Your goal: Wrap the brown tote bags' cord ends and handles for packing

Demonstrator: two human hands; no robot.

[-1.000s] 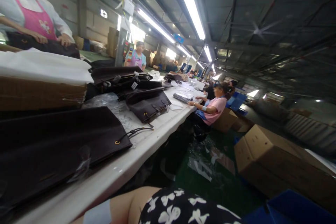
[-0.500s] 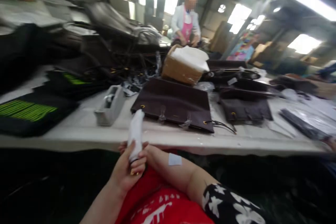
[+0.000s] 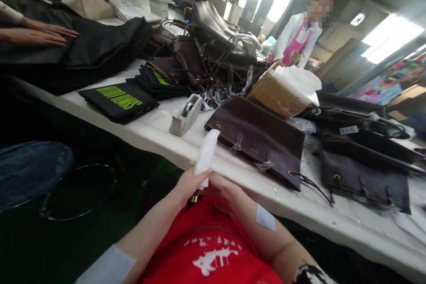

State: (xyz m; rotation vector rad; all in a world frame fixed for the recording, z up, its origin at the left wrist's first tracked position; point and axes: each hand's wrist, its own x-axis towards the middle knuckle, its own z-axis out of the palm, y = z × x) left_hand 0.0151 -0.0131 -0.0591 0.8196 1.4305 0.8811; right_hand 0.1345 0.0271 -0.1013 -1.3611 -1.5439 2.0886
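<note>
My left hand [image 3: 193,182] is closed around a slim bundle wrapped in white [image 3: 207,153], which points up and away from me. A dark end with gold-coloured metal [image 3: 195,196] sticks out below the fist. Close against the bundle's right side is my right hand [image 3: 218,181]; its fingers are hidden, so its grip does not show. Just beyond the bundle's tip, a dark brown bag [image 3: 259,135] lies flat on the white table [image 3: 159,144], with gold eyelets, a dark cord and clear plastic on its small straps.
A grey tape dispenser [image 3: 186,115] stands left of the bag, near black folded cloth with green print [image 3: 120,100]. Behind are a cardboard box [image 3: 273,93] and piled bags [image 3: 213,22]. Another person's hands [image 3: 40,33] rest on black material. A person in a pink apron [image 3: 296,44] stands beyond.
My view has swung left and tilted, so the table slants. My hands still hold the white bundle close to my body. Another person's hands have come into view at the left.
</note>
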